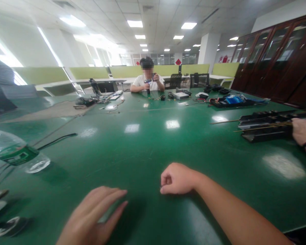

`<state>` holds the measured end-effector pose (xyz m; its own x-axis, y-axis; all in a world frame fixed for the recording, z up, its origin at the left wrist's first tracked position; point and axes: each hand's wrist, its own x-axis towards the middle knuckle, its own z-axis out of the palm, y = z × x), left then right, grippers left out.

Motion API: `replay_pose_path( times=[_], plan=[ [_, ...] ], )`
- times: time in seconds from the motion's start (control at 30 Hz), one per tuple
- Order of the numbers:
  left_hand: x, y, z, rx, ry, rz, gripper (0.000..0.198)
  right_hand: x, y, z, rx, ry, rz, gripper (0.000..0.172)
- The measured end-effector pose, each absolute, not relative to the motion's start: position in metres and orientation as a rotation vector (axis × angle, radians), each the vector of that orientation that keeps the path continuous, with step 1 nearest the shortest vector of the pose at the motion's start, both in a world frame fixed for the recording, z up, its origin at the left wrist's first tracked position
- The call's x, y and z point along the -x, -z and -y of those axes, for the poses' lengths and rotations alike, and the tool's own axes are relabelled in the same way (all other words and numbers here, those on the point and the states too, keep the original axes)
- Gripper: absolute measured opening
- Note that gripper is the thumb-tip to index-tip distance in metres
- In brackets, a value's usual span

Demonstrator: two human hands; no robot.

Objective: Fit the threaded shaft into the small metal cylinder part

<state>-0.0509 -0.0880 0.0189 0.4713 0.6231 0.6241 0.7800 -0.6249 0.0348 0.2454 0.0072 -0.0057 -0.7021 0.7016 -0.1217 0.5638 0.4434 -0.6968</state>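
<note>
My left hand (93, 216) hovers low over the green tabletop (145, 149), its fingers stretched out and the thumb apart, with nothing between them. To the right of it, my right hand (179, 178) rests on the table with its fingers curled and the thumb pressed to them. A tiny dark edge shows at those fingertips, too small to name. A gap of bare tabletop lies between the two hands.
At left stand a clear plastic bottle (19, 153) with a green label and a black cable (57, 140). Another person's hand (303, 131) touches black rails (267, 126) at right. Across the table, a person (148, 80) holds a dark device. Electronic parts (181, 95) lie at the far side.
</note>
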Motion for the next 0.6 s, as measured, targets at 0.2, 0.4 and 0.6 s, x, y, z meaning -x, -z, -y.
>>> replay_pose_path(
  times=[0.2, 0.4, 0.6],
  plan=[
    [-0.052, -0.008, 0.057, 2.832, 0.769, 1.039, 0.036, -0.250, 0.011, -0.015, 0.985, -1.299, 2.399, 0.023],
    [-0.062, 0.000, 0.040, 2.877, 0.699, 1.059, 0.009, -0.251, 0.014, -0.019, 0.938, -1.327, 2.401, 0.019],
    [-0.054, -0.001, 0.047, 2.943, 0.710, 1.183, 0.021, -0.249, 0.011, -0.015, 0.986, -1.329, 2.398, 0.023]
  ],
)
